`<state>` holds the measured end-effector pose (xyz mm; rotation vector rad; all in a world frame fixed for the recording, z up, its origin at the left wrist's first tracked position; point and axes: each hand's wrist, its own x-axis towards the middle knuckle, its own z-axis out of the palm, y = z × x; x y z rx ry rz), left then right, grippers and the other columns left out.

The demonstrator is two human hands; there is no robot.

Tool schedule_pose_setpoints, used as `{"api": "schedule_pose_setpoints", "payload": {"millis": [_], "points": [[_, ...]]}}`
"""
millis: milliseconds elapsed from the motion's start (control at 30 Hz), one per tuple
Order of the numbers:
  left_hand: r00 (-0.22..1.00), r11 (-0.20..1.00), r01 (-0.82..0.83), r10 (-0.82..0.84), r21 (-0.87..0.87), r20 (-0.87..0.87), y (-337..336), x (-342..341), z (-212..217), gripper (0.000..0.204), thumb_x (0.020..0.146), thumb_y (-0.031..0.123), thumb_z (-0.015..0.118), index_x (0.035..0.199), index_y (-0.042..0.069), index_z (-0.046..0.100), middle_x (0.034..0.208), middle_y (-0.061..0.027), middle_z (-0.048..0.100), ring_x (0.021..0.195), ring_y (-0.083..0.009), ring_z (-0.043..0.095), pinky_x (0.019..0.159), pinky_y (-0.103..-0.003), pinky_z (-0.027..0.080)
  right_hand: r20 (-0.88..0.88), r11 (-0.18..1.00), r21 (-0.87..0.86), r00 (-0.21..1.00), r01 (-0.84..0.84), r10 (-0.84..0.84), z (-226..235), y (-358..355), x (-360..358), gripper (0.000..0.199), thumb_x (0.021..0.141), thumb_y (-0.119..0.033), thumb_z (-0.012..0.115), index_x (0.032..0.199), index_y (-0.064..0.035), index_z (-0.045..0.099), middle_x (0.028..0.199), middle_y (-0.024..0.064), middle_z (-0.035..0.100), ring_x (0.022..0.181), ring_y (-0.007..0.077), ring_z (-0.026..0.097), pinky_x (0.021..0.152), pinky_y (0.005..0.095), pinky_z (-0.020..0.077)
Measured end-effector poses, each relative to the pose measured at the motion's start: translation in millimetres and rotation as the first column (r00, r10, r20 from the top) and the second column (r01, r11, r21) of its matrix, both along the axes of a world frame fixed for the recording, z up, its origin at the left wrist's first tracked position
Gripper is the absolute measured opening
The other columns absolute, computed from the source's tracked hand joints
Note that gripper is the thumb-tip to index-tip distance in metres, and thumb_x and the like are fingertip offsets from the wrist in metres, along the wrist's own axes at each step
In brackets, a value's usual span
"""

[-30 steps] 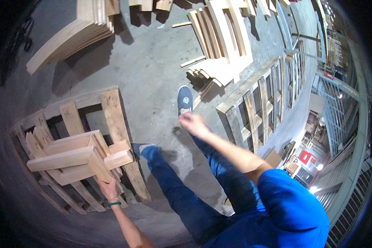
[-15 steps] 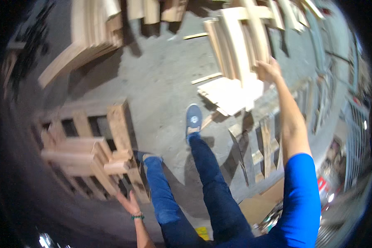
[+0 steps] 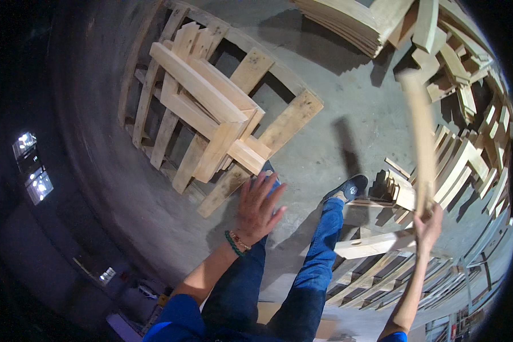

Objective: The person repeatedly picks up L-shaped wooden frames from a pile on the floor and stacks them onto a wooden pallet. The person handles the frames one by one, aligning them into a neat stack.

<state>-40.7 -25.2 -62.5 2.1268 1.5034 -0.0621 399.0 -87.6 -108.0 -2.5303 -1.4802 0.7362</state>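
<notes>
My right hand (image 3: 428, 228) is closed around the lower end of a long pale wooden board (image 3: 420, 137), raised upright and partly blurred. A shorter wooden piece (image 3: 370, 245) juts leftward beside that hand; whether it is joined to the board I cannot tell. My left hand (image 3: 259, 208) is empty, its fingers spread, with a beaded bracelet at the wrist. Just beyond it lies a stack of wooden pieces (image 3: 202, 100), some set crosswise, on a slatted wooden pallet (image 3: 290, 122).
Piles of cut wooden parts (image 3: 456, 165) stand on the concrete floor (image 3: 319, 142) at the right. A stack of boards (image 3: 347, 23) is at the far side. Another slatted pallet (image 3: 362, 279) lies near my right forearm. My shoe (image 3: 353, 187) is between the pallets.
My view has turned left. My right hand has lifted the board away from the pile. My left hand, open in both frames, now shows spread fingers in front of the pallet stack.
</notes>
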Motion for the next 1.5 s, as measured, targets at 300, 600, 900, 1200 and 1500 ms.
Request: {"api": "schedule_pose_setpoints", "payload": {"millis": [300, 600, 900, 1200, 1500], "points": [[0.976, 0.941, -0.21, 0.186, -0.266, -0.112, 77.1, -98.8, 29.0, 0.073, 0.064, 0.024, 0.077, 0.128, 0.01, 0.044, 0.119, -0.0185, 0.05, 0.107, -0.0325, 0.051, 0.087, -0.041, 0.043, -0.059, 0.346, 0.226, 0.342, -0.911, 0.938, 102.6, 209.8, -296.2, 0.054, 0.069, -0.007, 0.064, 0.12, -0.0142, 0.048, 0.115, 0.0084, 0.053, 0.082, 0.02, 0.063, 0.059, 0.0288, 0.054], [0.115, 0.164, -0.972, 0.955, -0.168, 0.273, 52.8, -173.7, -62.3, 0.063, 0.075, 0.022, 0.07, 0.121, -0.006, 0.038, 0.117, -0.0222, 0.049, 0.109, -0.0303, 0.05, 0.09, -0.039, 0.04, -0.347, 0.725, 0.209, 0.643, -0.656, 0.682, 80.3, 186.7, -318.0, 0.046, 0.074, -0.012, 0.066, 0.118, -0.0135, 0.052, 0.117, 0.0091, 0.054, 0.078, 0.0259, 0.064, 0.057, 0.0358, 0.0518], [0.114, 0.136, -0.98, 0.982, -0.144, 0.148, 97.2, -174.6, -121.2, 0.079, 0.066, 0.041, 0.076, 0.116, -0.009, 0.04, 0.116, -0.0236, 0.048, 0.106, -0.0316, 0.05, 0.09, -0.038, 0.042, -0.447, 0.837, -0.242, 0.822, -0.491, 0.353, 1.2, 31.5, -237.3, 0.034, 0.075, -0.012, 0.064, 0.108, -0.0102, 0.059, 0.101, 0.0118, 0.061, 0.085, 0.0322, 0.062, 0.072, 0.0409, 0.0491], [-0.049, 0.084, -0.613, 0.988, -0.785, 0.144, 110.8, -171.7, -138.3, 0.071, 0.078, 0.046, 0.061, 0.13, 0.003, 0.039, 0.127, -0.0133, 0.047, 0.115, -0.0269, 0.047, 0.099, -0.04, 0.037, -0.269, 0.916, -0.361, 0.921, 0.173, -0.28, -21.3, -91.8, -89.6, 0.029, 0.081, -0.022, 0.057, 0.103, -0.0039, 0.062, 0.094, 0.0204, 0.063, 0.089, 0.0369, 0.06, 0.077, 0.0401, 0.0467], [0.049, 0.03, -0.759, 0.999, -0.65, -0.011, 138.8, -136.6, -93.1, 0.077, 0.08, 0.05, 0.061, 0.132, -0.002, 0.036, 0.13, -0.0153, 0.045, 0.115, -0.0294, 0.048, 0.094, -0.039, 0.041, 0.154, 0.715, 0.031, 0.704, 0.698, -0.693, -89.5, -127.6, 71.9, 0.046, 0.078, -0.035, 0.064, 0.11, -0.0027, 0.059, 0.106, 0.0184, 0.062, 0.098, 0.0327, 0.059, 0.082, 0.0397, 0.0466]]}}
